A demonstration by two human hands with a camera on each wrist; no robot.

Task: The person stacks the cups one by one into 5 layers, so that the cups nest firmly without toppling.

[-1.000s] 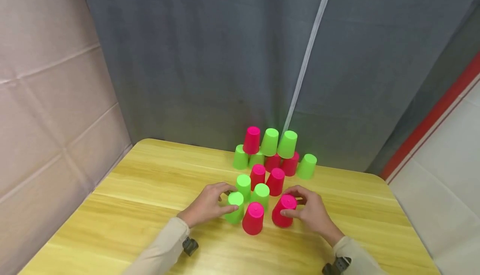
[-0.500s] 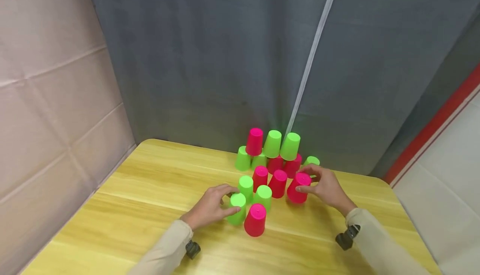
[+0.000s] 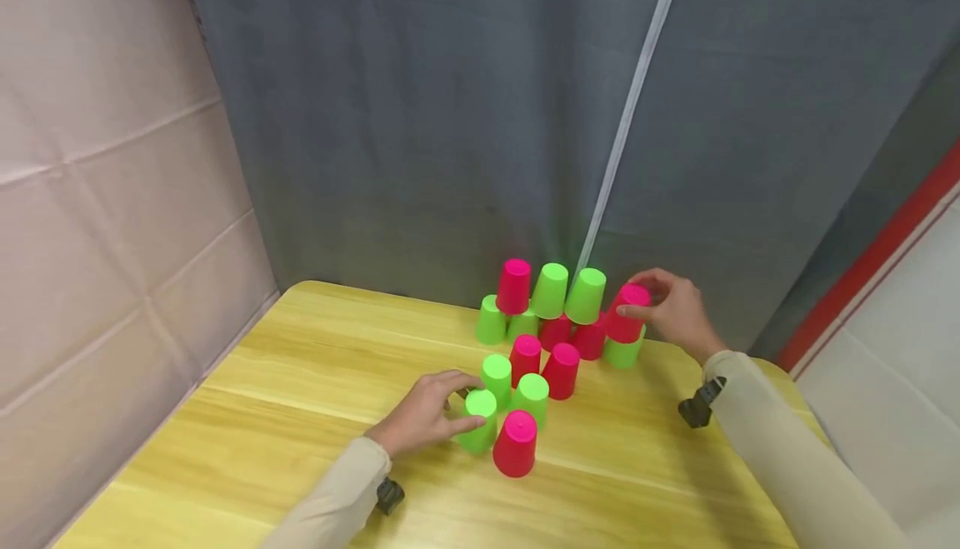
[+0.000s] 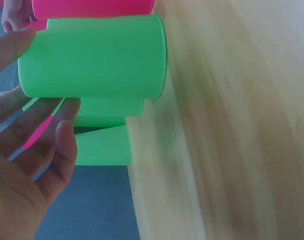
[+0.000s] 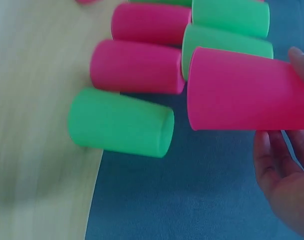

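Pink cup (image 3: 628,314) in right hand (image 3: 675,311), above green cup (image 3: 622,354)

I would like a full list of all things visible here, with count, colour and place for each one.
pink cup in hand: one, pink, held above the right end of the far stack.
far stack: about eight upside-down cups, green and pink, in two tiers at the far table edge.
near group: six upside-down cups, three green and three pink, mid-table.
table: one, yellow wood.
curtain: grey, behind the table.
left hand: grips the near green cup.
right hand: grips the pink cup in hand.
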